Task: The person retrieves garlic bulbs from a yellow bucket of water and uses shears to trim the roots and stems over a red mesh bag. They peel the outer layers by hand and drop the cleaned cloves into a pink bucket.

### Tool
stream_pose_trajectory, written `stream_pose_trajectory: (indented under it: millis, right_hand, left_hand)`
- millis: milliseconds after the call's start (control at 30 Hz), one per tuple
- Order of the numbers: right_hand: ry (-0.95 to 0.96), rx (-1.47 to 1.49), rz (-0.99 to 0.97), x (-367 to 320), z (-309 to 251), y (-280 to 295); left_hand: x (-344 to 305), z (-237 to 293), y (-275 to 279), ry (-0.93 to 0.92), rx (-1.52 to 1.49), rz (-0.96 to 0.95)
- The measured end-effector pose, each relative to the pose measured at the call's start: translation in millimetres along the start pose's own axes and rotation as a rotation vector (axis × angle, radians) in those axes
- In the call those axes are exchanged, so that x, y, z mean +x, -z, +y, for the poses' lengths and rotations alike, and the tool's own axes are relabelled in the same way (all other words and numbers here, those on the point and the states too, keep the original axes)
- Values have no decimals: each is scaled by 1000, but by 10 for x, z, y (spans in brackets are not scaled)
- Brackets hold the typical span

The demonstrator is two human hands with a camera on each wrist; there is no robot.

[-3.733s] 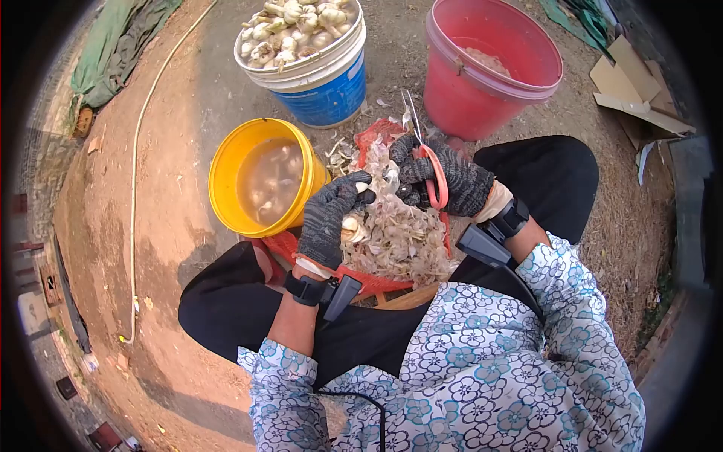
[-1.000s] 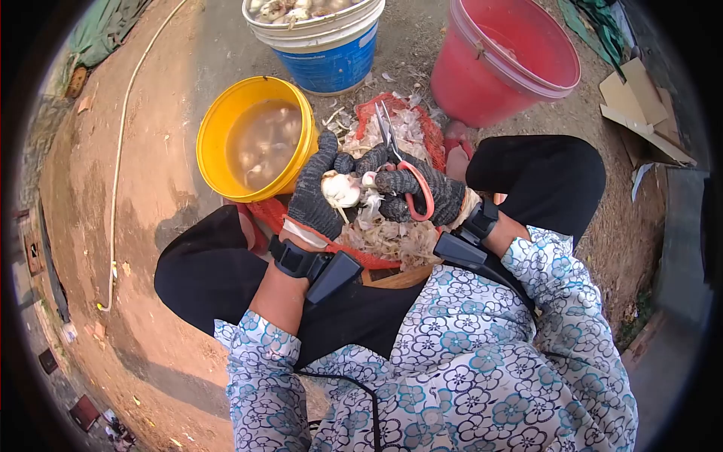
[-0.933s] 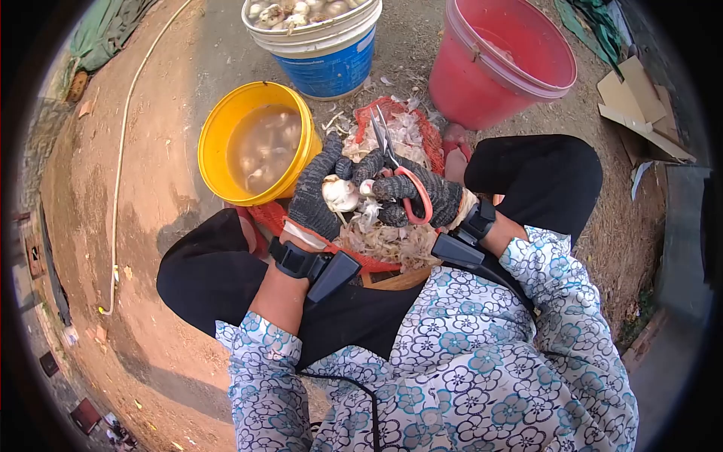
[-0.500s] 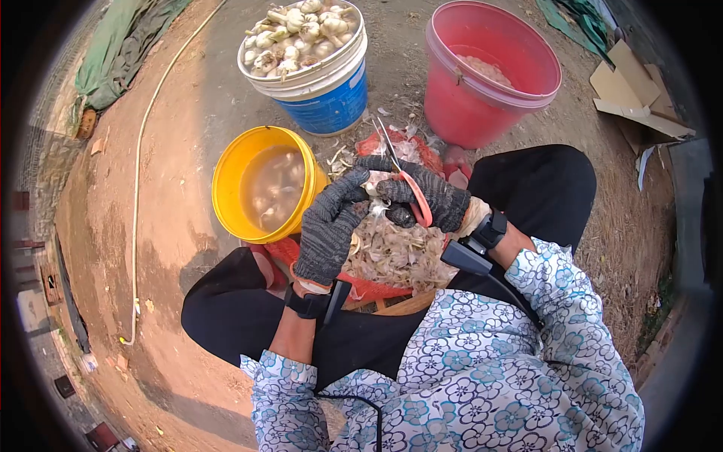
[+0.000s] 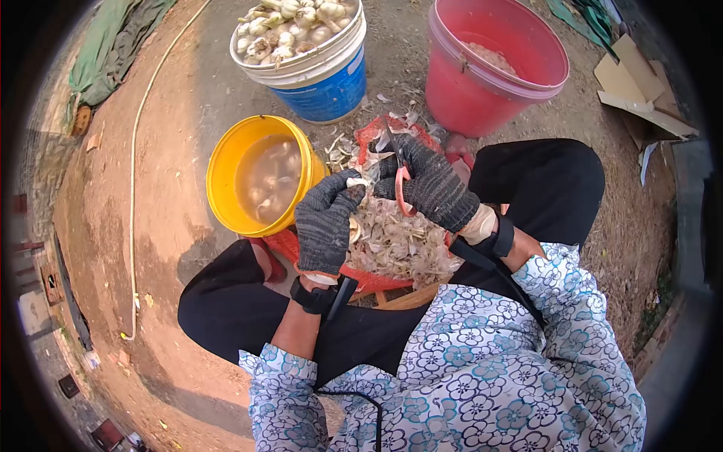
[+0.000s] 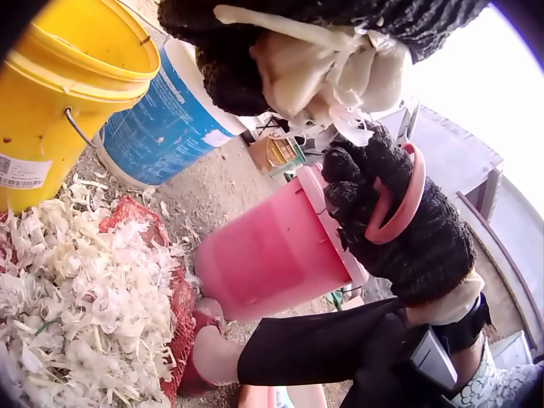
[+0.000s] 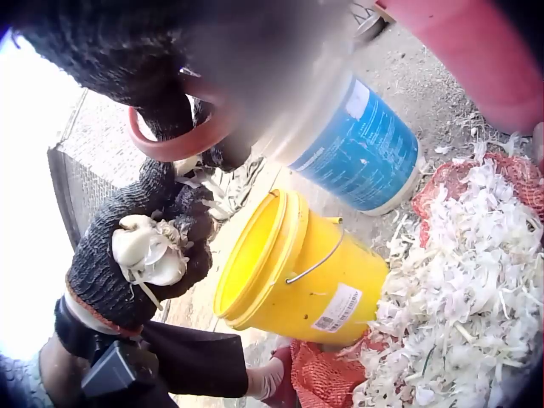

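Note:
In the head view the gloved left hand [image 5: 325, 226] curls round a garlic bulb, which shows as white cloves [image 6: 327, 72] in the left wrist view and inside the palm [image 7: 149, 251] in the right wrist view. Facing it, the gloved right hand [image 5: 437, 184] has its fingers through the pink handles [image 5: 404, 192] of scissors, the dark blades pointing up and away. Its fingertips are close to the left hand's; whether they pinch a clove is hidden. Below both hands a heap of garlic skins [image 5: 407, 245] lies on red netting [image 5: 370, 282].
A yellow bucket [image 5: 218, 177] with cloves in cloudy water stands left. Behind are a blue-and-white bucket [image 5: 324, 94] full of garlic bulbs and a pink bucket [image 5: 467, 90] with pale contents. A hose [image 5: 135, 151] runs along the ground; cardboard [image 5: 625, 79] lies at right.
Compared with half a second ago, the right hand has turned, its back now facing up, and the scissors point more upright. The bulb sits lower in the left palm. The head view has shifted slightly.

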State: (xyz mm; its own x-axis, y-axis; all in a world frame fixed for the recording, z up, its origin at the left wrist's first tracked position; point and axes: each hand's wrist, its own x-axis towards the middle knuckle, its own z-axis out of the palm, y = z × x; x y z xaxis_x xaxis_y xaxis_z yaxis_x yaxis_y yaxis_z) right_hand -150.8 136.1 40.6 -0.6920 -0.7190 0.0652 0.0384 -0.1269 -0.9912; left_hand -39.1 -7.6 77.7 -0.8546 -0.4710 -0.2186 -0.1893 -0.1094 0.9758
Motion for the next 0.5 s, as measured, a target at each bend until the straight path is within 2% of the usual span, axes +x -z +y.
stream_pose_trajectory:
  millis: [100,133,233,367,433,500]
  right_hand:
    - [-11,-162,26,-20,-77,-79]
    - [-40,-187,57,-44,-252,-128]
    - [-16,-325,76,-75,-149,-101]
    - [19,-223,82,-98,-188,-146]
    - [8,-446,112,-120,-276,-165]
    - [55,-500,106,-111,-216,-176]
  left_hand:
    - [-24,-9,-50,49,-17,23]
    - [-27,-23,-56,23,41,22]
    - [-27,-48,-87,-14,108,25]
    - [-34,-83,-88,-25,128,45]
    - [-38,-85,-80,-20,124,35]
    - [-39,-100,-67,-12,119,27]
